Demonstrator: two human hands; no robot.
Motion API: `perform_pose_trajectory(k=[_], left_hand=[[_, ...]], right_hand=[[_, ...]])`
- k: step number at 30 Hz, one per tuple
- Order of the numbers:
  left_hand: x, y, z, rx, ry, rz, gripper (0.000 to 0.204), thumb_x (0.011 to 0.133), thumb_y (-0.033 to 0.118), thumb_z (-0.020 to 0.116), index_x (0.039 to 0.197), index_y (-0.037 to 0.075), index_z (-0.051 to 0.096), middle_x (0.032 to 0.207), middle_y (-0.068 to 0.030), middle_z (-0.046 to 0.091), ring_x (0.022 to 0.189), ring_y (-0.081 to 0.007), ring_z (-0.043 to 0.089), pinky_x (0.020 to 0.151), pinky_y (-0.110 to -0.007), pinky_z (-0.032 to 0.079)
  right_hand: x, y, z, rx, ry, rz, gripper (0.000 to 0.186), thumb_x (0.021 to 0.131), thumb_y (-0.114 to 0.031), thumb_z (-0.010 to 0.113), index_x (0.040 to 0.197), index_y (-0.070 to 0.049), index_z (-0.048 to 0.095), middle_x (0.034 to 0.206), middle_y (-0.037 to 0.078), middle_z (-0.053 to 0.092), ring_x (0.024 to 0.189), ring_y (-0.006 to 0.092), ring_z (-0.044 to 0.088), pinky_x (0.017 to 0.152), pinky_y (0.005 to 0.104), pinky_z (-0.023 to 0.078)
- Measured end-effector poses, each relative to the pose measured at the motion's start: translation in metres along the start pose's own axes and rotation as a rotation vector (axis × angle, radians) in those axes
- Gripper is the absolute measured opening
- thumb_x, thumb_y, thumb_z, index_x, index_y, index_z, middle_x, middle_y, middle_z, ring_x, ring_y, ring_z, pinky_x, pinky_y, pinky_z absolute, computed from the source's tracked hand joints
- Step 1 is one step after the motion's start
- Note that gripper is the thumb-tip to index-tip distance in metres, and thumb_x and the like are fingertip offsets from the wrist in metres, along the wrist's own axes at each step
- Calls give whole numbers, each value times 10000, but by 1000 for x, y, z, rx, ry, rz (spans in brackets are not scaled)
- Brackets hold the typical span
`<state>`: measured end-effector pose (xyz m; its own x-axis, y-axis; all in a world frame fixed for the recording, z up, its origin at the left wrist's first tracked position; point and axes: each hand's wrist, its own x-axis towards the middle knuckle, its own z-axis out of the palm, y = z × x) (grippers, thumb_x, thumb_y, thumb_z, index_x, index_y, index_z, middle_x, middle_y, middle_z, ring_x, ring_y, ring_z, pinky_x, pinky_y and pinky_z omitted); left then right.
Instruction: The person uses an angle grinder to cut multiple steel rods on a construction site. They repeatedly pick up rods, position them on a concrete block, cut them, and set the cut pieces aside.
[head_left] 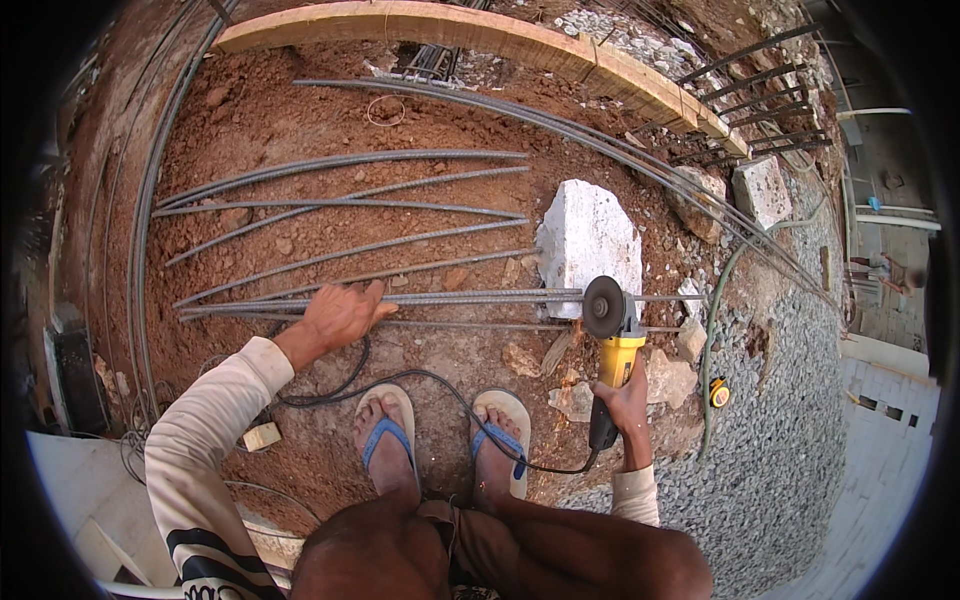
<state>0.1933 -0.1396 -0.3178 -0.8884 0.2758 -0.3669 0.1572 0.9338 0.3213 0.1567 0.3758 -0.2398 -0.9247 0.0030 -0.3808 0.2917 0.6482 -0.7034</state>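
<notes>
My right hand (626, 405) is wrapped round the body of a yellow and black angle grinder (621, 358). The grinder's dark cutting disc (603, 306) is over a bundle of steel rebars (480, 298), in front of a white stone block (590, 235); whether the disc touches the bars I cannot tell. The rebars lie across the block's near side and stick out past it on the right. My left hand (338, 318) is closed over the same bars, left of the grinder. A black power cord (430, 374) runs from the grinder's lower end toward the left, past my feet.
Several loose rebars (350, 202) lie on the reddish soil beyond my hands. Longer bars (560, 125) and a wooden beam (430, 22) cross the far side. On the grey gravel (780, 420) at the right are a yellow tape measure (719, 392) and a green hose (712, 330). My sandalled feet stand close below the bars.
</notes>
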Motion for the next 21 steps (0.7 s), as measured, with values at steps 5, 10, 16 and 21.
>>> perform_pose_trajectory(k=[5,10,16,21], left_hand=[[-1,1,1,-8,77,31,505,1153,531,556,1097,29,586,658,-197,695,548,-428,676,514,-550,487],[-3,2,4,11,93,31,502,1152,527,561,1095,29,580,663,-191,697,550,-432,675,517,-553,487],[-2,1,7,14,117,32,502,1150,529,564,1101,29,575,700,-202,713,581,-435,693,527,-557,502],[0,0,6,20,65,8,505,1152,531,558,1100,29,570,709,-210,716,590,-445,695,532,-559,508]], right_hand=[[9,-4,-2,7,-33,2,707,771,-40,827,1420,3,553,1089,113,726,982,222,715,920,387,591],[18,-3,0,-19,-11,-51,722,768,-34,824,1433,10,546,1126,123,713,1004,229,698,938,384,579],[21,-2,0,14,-20,-67,735,754,-40,824,1434,13,548,1155,112,694,1019,227,676,944,381,568],[21,-3,-1,28,-53,4,686,770,-42,813,1401,9,548,1095,97,700,969,211,682,918,377,574]])
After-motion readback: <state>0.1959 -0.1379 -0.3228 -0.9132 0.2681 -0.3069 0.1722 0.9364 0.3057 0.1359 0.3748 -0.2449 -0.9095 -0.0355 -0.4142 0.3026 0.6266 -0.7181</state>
